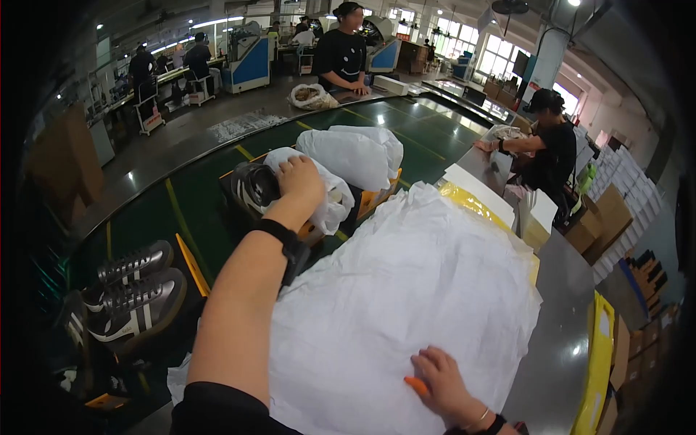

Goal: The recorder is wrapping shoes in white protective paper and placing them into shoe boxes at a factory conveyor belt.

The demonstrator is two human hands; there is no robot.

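My left hand (pixel 301 180) reaches forward, its fingers bent over a bundle wrapped in white paper (pixel 335 204). Beside that bundle, a dark shoe with pale stripes (pixel 255 187) shows in the same orange-edged box; the bundle's contents are hidden. Spread across the worktop in front of me is a stack of white wrapping paper (pixel 406 283), creased at its edges. My right hand (pixel 444 384) lies on this paper with fingers extended. Something small and orange (pixel 416 386) is at its thumb; whether worn or held I cannot tell.
Dark striped sneakers (pixel 138 308) sit in an open box at left on the green conveyor belt (pixel 145 210). Two white-wrapped bundles (pixel 348 156) lie beyond my left hand. Co-workers stand across the belt (pixel 341 54) and at the right (pixel 547 145), near stacked white boxes (pixel 623 196).
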